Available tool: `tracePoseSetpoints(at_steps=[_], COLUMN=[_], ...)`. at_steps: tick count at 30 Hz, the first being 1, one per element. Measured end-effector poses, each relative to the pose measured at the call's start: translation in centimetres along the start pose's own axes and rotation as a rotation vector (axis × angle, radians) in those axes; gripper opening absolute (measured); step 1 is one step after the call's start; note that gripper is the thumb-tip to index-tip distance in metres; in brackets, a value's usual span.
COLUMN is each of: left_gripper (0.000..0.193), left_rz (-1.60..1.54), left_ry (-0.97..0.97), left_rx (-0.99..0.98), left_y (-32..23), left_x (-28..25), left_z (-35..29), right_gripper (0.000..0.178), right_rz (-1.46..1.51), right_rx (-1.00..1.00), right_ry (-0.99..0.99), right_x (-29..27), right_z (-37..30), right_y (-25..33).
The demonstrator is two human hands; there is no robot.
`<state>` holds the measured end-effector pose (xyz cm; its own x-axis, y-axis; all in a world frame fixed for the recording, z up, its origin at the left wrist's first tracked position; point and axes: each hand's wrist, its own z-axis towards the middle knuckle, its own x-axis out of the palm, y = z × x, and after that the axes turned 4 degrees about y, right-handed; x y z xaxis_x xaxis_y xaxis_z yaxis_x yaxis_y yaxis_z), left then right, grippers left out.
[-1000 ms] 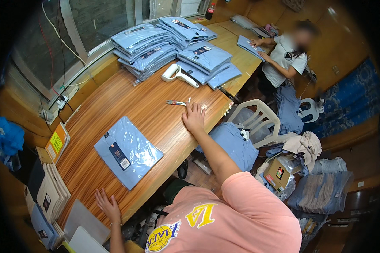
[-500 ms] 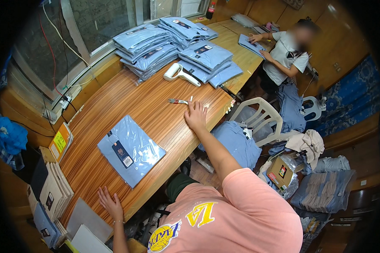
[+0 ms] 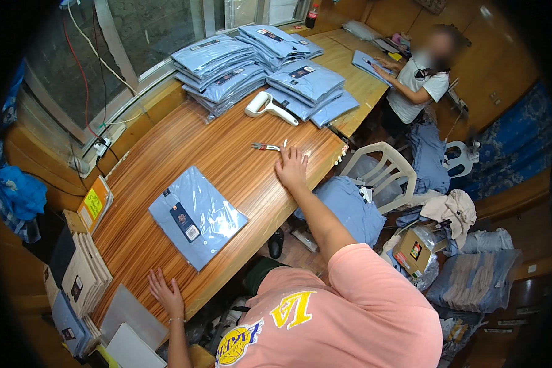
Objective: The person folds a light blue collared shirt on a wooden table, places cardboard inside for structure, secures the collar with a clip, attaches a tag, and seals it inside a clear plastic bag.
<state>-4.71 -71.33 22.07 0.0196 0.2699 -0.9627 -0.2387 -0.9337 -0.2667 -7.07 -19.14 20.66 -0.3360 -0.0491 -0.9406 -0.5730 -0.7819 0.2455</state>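
Note:
My left hand (image 3: 167, 295) lies on the wooden table (image 3: 122, 245) near its front edge, fingers spread and holding nothing. Farther right, my right hand (image 3: 292, 168) rests on the tabletop, also open. Just beyond its fingertips are thread snips (image 3: 267, 146), with red on the handle and metal tips pointing left. Between my hands, untouched, lies a folded light-blue garment (image 3: 216, 211) in a clear plastic bag with a dark label. A white lint roller (image 3: 271, 109) sits farther back.
Bagged blue garments (image 3: 211, 58) are stacked along the window. Folded beige garments (image 3: 91, 270) and white sheets (image 3: 129, 346) stand at the left end. A white chair (image 3: 383, 165) holds blue cloth. Another person (image 3: 411, 92) handles a blue garment at the adjoining table (image 3: 356, 116).
The whole view has shifted slightly. My hands stay resting on the table. The other person's hands have drawn closer together over the blue garment.

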Motion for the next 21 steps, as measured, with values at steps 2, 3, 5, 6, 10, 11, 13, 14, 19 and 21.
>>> tracePoseSetpoints(at_steps=[2,3,5,6,10,11,13,14,19,21], left_gripper=[0.052,0.052,0.053,0.053,0.053,0.053,0.052,0.052,0.053,0.053], left_rz=[-0.019,-0.028,-0.023,-0.020,-0.020,-0.022,-0.029,-0.027,-0.022,-0.023], left_ry=[-0.003,-0.006,0.006,0.013,0.003,-0.007,-0.014,-0.004,0.014,0.019], left_rx=[0.008,0.011,0.007,0.005,0.003,0.004,0.000,-0.006,-0.004,-0.009], left_y=[0.10,0.15,0.02,-0.06,0.10,0.03,-0.17,-0.25,-0.24,-0.13], left_x=[-0.07,-0.14,-0.19,-0.24,-0.28,-0.26,-0.17,-0.34,-0.49,-0.50], left_z=[-0.18,-0.19,-0.06,-0.02,-0.30,-0.21,0.02,-0.09,-0.08,-0.21], right_gripper=[0.055,0.055,0.055,0.056,0.057,0.056,0.056,0.056,0.055,0.055], right_rz=[-0.005,-0.004,-0.002,-0.002,0.002,0.013,0.033,0.029,0.016,0.019], right_rx=[-0.003,-0.002,0.002,0.004,0.002,0.004,0.010,0.006,-0.005,-0.001], right_ry=[-0.004,0.005,0.010,0.007,0.029,0.031,0.034,0.021,-0.013,0.006], right_x=[-0.02,-0.11,-0.18,-0.07,-0.28,-0.38,-0.53,-0.36,0.03,-0.18], right_z=[-0.04,-0.09,-0.09,-0.10,-0.01,0.04,0.01,-0.11,-0.11,-0.04], right_y=[-0.02,0.04,0.03,-0.08,0.27,0.28,0.21,0.12,-0.14,0.13])
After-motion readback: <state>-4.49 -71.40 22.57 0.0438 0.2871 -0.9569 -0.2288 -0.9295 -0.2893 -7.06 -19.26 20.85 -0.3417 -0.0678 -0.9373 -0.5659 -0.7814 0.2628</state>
